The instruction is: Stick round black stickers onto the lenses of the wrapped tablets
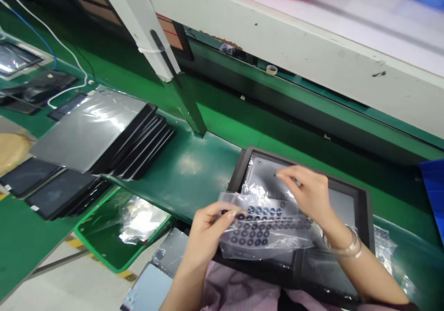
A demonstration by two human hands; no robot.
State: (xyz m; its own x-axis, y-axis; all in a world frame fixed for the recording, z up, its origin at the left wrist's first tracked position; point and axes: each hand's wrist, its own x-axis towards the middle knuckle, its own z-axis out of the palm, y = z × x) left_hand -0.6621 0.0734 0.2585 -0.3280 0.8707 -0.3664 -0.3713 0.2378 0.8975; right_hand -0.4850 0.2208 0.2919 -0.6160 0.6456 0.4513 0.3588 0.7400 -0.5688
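My left hand (217, 223) pinches the left edge of a clear plastic bag (291, 239). Rows of small dark round stickers (256, 232) with holes in their middles show in and on the bag. Over a black tray (364, 209) my right hand (307, 190) hovers with thumb and forefinger pressed together. A tiny dark piece, perhaps one of the stickers, seems to be at those fingertips, but it is too small to name. Beneath that hand a silver tablet back (265, 177) in clear film lies in the tray, its camera hole near the upper left corner.
At the left, a stack of dark flat panels (138, 139) stands on the green bench (194, 163). Below it is a green bin (100, 241) with crumpled clear film. A white shelf (294, 38) crosses above. Another sticker bag (385, 251) lies right of the tray.
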